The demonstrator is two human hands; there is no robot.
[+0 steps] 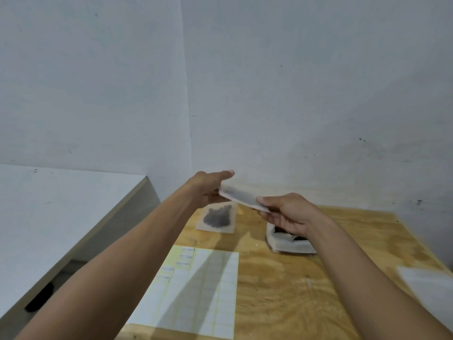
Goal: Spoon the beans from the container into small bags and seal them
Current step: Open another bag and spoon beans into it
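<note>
A small clear bag (241, 197) with a dark blur of beans inside is held in the air above the wooden table (306, 290). My left hand (208, 190) pinches its left end and my right hand (286, 214) pinches its right end. Flat on the table behind my left hand lies another small bag (217, 219) with dark beans in it. Below my right hand sits a white container (289, 244) with dark beans, partly hidden by the hand. No spoon shows.
A sheet of white sticker labels (196, 290) lies at the table's near left. A clear plastic piece (426, 283) rests at the right edge. A white shelf (61, 212) stands to the left, and grey walls close off the back.
</note>
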